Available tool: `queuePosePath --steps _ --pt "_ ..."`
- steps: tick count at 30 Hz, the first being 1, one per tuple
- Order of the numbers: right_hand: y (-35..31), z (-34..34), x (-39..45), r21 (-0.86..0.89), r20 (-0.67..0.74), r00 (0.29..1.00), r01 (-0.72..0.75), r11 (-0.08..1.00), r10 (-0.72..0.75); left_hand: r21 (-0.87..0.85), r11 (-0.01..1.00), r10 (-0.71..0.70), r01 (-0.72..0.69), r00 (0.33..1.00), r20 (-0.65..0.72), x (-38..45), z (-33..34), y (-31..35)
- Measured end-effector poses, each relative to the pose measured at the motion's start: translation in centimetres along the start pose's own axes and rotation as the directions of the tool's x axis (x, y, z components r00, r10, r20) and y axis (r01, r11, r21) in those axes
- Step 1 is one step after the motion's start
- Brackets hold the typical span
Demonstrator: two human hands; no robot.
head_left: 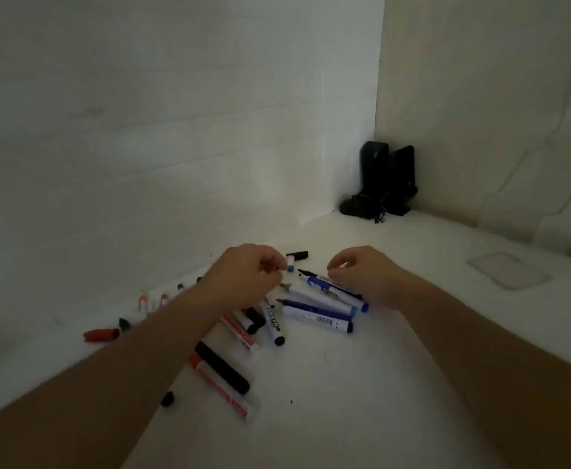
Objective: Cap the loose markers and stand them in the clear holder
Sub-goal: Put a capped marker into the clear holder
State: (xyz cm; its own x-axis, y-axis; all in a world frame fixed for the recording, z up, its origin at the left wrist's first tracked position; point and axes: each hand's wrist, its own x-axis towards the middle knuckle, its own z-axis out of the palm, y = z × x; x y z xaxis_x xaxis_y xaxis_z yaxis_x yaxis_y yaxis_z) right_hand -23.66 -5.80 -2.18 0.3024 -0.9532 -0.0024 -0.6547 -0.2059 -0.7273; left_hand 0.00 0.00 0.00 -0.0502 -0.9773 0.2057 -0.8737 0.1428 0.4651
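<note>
Two bare arms reach over the white bench [362, 384]. Just under the left arm lie a black marker [221, 367] and a red marker [221, 389], with a small black cap [167, 398] beside them. More loose markers [318, 306] sit in a pile between the hands. Left hand [243, 275] pinches something tiny — too small to tell what. Right hand [358, 269] curls over the pile, its grip holding nothing. Far right, the clear holder [509, 269] has open room around it. Black things [384, 181] stand in the corner.
</note>
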Motion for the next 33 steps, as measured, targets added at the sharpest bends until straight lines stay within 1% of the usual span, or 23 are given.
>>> queuePosePath --steps 4,7,9,10,12,13,16,18,20,23,26,28,29,31,33 --pt "1.3 0.9 0.8 -0.087 -0.026 0.999 -0.021 0.996 0.019 0.011 0.999 -0.037 0.037 0.999 0.022 3.9 0.9 0.0" --pt "2.1 0.5 0.9 -0.067 -0.063 0.998 -0.007 0.998 0.003 -0.007 0.998 -0.069 0.069 0.997 0.037 6.9 1.4 -0.1" --pt "2.5 0.2 0.8 -0.076 -0.087 0.996 0.012 0.997 -0.019 0.006 0.996 -0.094 0.094 0.992 0.086 8.8 2.1 0.1" --pt "2.4 0.2 0.7 -0.089 -0.088 0.996 0.021 0.996 -0.029 0.039 0.994 -0.108 0.104 0.985 0.131 9.6 2.4 0.3" --pt "2.2 0.1 0.8 -0.128 -0.079 0.996 0.038 0.991 -0.048 0.125 0.988 -0.116 0.089 0.968 0.222 10.7 2.9 0.8" --pt "2.2 0.1 0.7 -0.16 -0.071 0.996 0.048 0.986 -0.06 0.164 0.984 -0.108 0.069 0.963 0.245 11.0 3.2 1.0" --pt "2.3 -0.1 0.9 -0.276 -0.062 0.993 0.08 0.958 -0.101 0.228 0.974 -0.061 0.006 0.97 0.234 11.6 3.7 1.1" --pt "2.5 -0.2 1.0 -0.366 -0.074 0.987 0.104 0.925 -0.141 0.229 0.973 -0.062 0.013 0.976 0.211 11.5 3.7 1.0" --pt "2.8 -0.1 1.0 -0.388 -0.088 0.981 0.128 0.913 -0.175 0.169 0.984 -0.071 0.046 0.987 0.145 10.8 3.3 1.0" --pt "2.6 0.1 0.8 -0.331 -0.099 0.981 0.124 0.936 -0.165 -0.093 0.992 -0.083 0.083 0.997 0.002 8.4 1.9 0.9" --pt "2.3 0.4 0.7 -0.393 -0.062 0.985 0.125 0.911 -0.161 -0.239 0.97 -0.067 0.045 0.994 -0.083 4.6 0.3 1.3" --pt "2.0 0.6 0.7 -0.402 -0.076 0.985 0.109 0.909 -0.152 -0.341 0.94 -0.062 0.009 0.988 -0.145 2.0 -0.4 1.6" --pt "1.8 0.6 0.6 -0.376 -0.108 0.983 0.096 0.922 -0.147 -0.389 0.921 -0.067 -0.009 0.981 -0.18 0.8 -0.6 1.7" --pt "1.3 0.3 0.1 -0.27 -0.195 0.971 0.08 0.96 -0.136 -0.463 0.886 -0.091 -0.03 0.967 -0.236 -1.0 -0.5 1.7" --pt "0.8 -0.1 -0.5 -0.165 -0.273 0.946 0.134 0.977 -0.175 -0.477 0.878 -0.109 -0.039 0.954 -0.278 -2.1 -0.2 1.5"
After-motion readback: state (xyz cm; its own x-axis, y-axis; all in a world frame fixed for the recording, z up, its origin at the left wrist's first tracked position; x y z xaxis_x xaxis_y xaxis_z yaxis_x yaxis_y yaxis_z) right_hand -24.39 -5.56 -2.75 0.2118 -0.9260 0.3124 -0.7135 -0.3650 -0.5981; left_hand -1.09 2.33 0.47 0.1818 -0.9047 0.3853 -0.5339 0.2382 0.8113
